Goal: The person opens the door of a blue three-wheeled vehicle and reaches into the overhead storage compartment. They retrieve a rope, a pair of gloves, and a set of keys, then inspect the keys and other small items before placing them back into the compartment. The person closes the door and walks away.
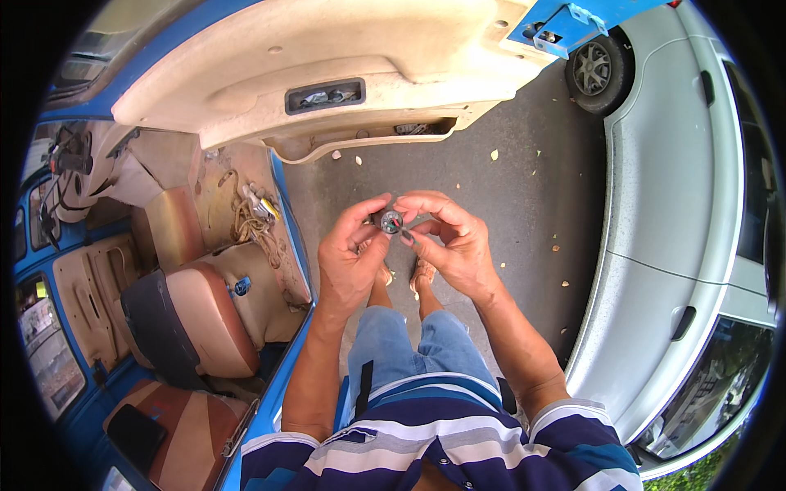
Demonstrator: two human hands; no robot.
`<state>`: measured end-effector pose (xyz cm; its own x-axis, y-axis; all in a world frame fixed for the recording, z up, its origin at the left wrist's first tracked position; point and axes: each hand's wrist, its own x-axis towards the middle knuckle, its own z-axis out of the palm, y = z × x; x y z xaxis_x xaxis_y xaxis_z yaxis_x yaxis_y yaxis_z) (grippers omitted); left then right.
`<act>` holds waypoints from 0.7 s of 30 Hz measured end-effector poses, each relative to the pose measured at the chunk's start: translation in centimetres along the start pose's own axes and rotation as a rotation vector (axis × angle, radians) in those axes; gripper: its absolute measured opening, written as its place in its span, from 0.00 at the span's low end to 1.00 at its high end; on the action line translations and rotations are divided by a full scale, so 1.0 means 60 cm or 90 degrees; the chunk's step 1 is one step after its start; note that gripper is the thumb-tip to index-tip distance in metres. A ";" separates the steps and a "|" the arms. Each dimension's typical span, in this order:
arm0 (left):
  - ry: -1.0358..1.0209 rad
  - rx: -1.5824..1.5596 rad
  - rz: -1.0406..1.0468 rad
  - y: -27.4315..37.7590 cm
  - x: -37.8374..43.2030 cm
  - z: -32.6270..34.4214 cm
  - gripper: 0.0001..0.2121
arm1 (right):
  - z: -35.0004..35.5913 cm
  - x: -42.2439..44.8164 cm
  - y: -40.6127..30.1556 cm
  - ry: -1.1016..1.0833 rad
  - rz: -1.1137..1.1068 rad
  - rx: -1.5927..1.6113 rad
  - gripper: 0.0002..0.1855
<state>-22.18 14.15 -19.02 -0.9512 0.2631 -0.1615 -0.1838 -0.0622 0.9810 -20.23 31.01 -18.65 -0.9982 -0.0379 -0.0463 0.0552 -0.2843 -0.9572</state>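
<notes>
Before my chest both hands meet at a small round dark part (pixel 390 221), which looks like an electrical connector or socket with red and green bits at its face. My left hand (pixel 353 251) grips its body between thumb and fingers. From the other side, my right hand (pixel 451 245) pinches a small dark piece (pixel 406 235) at the part's face, between thumb and forefinger. Whether that piece is a wire end or a tool tip I cannot tell. The fingers partly hide the round part.
An open blue vehicle door with a beige inner panel (pixel 344 49) spans the top. On the left, the cab holds seats (pixel 212 319), a rope (pixel 249 224) and a glove-like item (pixel 261 202). A silver car (pixel 663 215) stands at the right, past paved ground (pixel 522 184).
</notes>
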 end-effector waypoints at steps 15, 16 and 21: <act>0.036 0.067 -0.001 -0.003 -0.004 -0.011 0.17 | 0.000 -0.004 0.034 0.126 0.073 0.132 0.10; 0.037 0.060 0.007 -0.003 -0.003 -0.011 0.18 | 0.000 -0.003 0.035 0.129 0.074 0.139 0.10; 0.034 -0.008 -0.011 0.000 -0.004 -0.009 0.19 | -0.006 0.004 0.038 0.141 0.101 0.126 0.09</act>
<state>-22.11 13.57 -19.03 -0.9598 0.2124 -0.1837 -0.2026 -0.0707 0.9767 -20.35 30.71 -20.97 -0.9564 0.1070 -0.2718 0.1916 -0.4729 -0.8601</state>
